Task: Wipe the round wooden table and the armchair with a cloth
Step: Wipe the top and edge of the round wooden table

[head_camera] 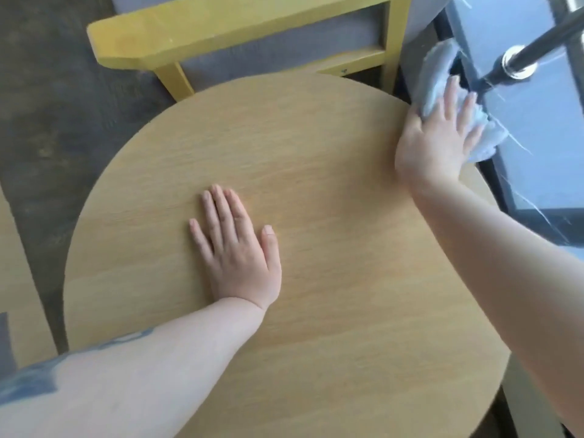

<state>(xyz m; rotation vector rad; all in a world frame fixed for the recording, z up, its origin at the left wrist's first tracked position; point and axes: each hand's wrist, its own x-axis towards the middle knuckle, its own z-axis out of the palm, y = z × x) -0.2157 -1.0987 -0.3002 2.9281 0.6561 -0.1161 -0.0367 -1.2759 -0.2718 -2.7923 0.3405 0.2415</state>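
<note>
The round wooden table fills the middle of the head view. My left hand lies flat on its top near the centre, fingers straight. My right hand presses a pale blue cloth against the table's far right edge, fingers spread over it. Part of the cloth hangs past the rim. Behind the table stands the armchair, with a yellow wooden arm and grey cushions.
A dark metal pole with a shiny collar crosses the top right, over a grey surface close to the table's right side. Dark carpet lies to the left. Another wooden surface shows at the left edge.
</note>
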